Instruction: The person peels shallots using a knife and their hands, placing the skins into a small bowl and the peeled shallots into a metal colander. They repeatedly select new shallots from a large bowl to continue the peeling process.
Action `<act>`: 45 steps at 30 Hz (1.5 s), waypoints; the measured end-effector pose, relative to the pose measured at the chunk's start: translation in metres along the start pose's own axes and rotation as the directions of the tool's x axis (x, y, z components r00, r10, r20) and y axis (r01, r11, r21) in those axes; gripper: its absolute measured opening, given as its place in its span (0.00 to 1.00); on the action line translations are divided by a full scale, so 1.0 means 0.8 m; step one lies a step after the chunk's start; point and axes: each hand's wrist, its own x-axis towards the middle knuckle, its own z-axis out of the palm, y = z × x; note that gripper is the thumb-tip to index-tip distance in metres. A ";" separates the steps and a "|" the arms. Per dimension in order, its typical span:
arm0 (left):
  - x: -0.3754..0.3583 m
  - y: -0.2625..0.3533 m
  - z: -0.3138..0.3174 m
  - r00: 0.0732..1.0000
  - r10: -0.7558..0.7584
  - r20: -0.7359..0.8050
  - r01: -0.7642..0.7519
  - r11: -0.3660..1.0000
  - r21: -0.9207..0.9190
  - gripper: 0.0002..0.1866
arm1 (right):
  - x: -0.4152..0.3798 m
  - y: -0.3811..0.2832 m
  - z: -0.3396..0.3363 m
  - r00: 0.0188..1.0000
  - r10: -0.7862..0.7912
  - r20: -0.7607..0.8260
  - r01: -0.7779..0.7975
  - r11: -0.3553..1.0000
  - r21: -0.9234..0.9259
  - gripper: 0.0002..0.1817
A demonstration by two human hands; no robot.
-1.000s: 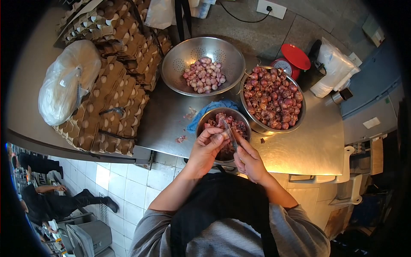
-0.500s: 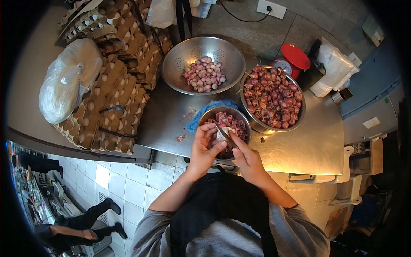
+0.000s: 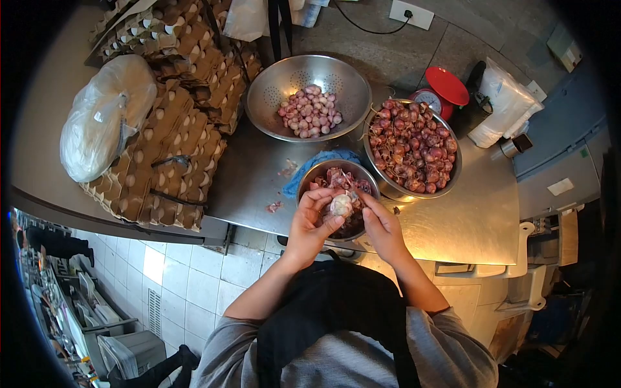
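Note:
My left hand (image 3: 306, 226) is closed around a pale, peeled-looking shallot (image 3: 341, 205), held between thumb and fingers over a small steel bowl (image 3: 304, 184). Reddish papery skins (image 3: 339, 178) lie in that bowl. Close by on the right, my right hand (image 3: 383, 226) is pinched at the shallot's edge, its fingers curled around a small knife whose blade hardly shows now. Behind the bowl, a steel colander (image 3: 262, 97) holds peeled pinkish shallots (image 3: 310, 113). A larger steel bowl (image 3: 455, 169) to the right is heaped with unpeeled red shallots (image 3: 414, 145).
A blue cloth (image 3: 294, 184) lies against the small bowl on the steel table (image 3: 479, 213). Stacked egg trays (image 3: 162, 149) and a filled plastic bag (image 3: 103, 119) stand left. A red scale (image 3: 446, 85) is behind the large bowl. Another person's dark-clothed legs (image 3: 171, 368) show lower left.
The knife blade lay across the shallot before; now the right hand has shifted slightly right and the shallot's pale face is exposed. The person at lower left has moved down out of view, mostly.

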 end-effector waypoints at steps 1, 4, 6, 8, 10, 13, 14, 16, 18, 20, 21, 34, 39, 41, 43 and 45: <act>-0.001 0.002 0.001 0.999 -0.037 -0.005 0.037 0.999 -0.017 0.24 | 0.005 0.002 -0.002 1.000 0.008 -0.009 -0.008 1.000 0.008 0.19; -0.002 -0.002 -0.002 0.998 -0.055 -0.002 0.055 0.998 -0.022 0.23 | 0.016 0.018 -0.010 0.993 -0.121 -0.006 0.121 0.992 -0.042 0.19; -0.001 -0.004 -0.002 0.999 -0.054 -0.006 0.054 0.998 -0.034 0.22 | 0.014 0.014 -0.012 0.995 -0.096 0.041 0.095 0.995 0.021 0.20; 0.000 -0.002 -0.002 0.997 -0.073 -0.018 0.072 0.995 -0.070 0.21 | 0.003 0.004 -0.013 0.992 -0.003 0.123 -0.016 0.988 0.155 0.21; 0.001 -0.001 -0.001 0.992 -0.118 -0.038 0.111 0.984 -0.142 0.20 | -0.009 -0.001 -0.011 0.982 0.036 0.186 -0.079 0.971 0.228 0.21; 0.000 0.001 0.001 0.985 -0.167 -0.034 0.157 0.967 -0.200 0.19 | -0.014 0.002 0.001 0.984 -0.060 0.168 0.029 0.983 0.179 0.23; 0.000 0.002 0.002 0.983 -0.180 -0.025 0.171 0.962 -0.211 0.19 | -0.010 0.009 0.007 0.983 -0.121 0.135 0.101 0.985 0.143 0.24; 0.001 0.002 0.001 0.983 -0.184 0.017 0.182 0.951 -0.248 0.18 | -0.008 0.012 0.007 0.985 -0.138 0.100 0.129 0.987 0.094 0.24; 0.002 0.002 0.001 0.979 -0.199 0.038 0.202 0.938 -0.283 0.18 | -0.006 0.009 0.001 0.995 -0.046 0.091 0.039 0.996 0.076 0.23; 0.003 0.005 0.004 0.973 -0.226 0.041 0.227 0.922 -0.315 0.18 | -0.008 0.007 -0.002 0.991 -0.048 0.126 0.024 0.982 0.185 0.23; 0.003 0.007 0.006 0.973 -0.230 0.024 0.225 0.919 -0.323 0.18 | -0.009 0.005 -0.003 0.988 -0.050 0.144 0.014 0.971 0.238 0.23; -0.001 -0.002 -0.003 0.961 -0.272 0.045 0.269 0.893 -0.361 0.18 | -0.009 0.010 0.003 0.989 -0.079 0.123 0.067 0.993 0.100 0.24; 0.000 -0.004 -0.003 0.964 -0.264 0.038 0.259 0.894 -0.366 0.18 | -0.004 0.018 0.012 0.953 -0.294 0.070 0.296 0.955 -0.013 0.23; 0.000 -0.003 -0.002 0.965 -0.259 0.048 0.258 0.896 -0.361 0.18 | -0.001 0.020 0.012 0.931 -0.362 0.042 0.364 0.927 -0.091 0.22; 0.000 -0.001 -0.002 0.961 -0.268 0.075 0.277 0.902 -0.332 0.18 | -0.001 0.012 0.009 0.975 -0.219 0.027 0.220 0.975 -0.031 0.22; 0.001 0.002 -0.001 0.957 -0.280 0.078 0.290 0.905 -0.311 0.19 | -0.005 0.000 0.003 0.999 0.026 0.033 -0.029 0.996 0.083 0.22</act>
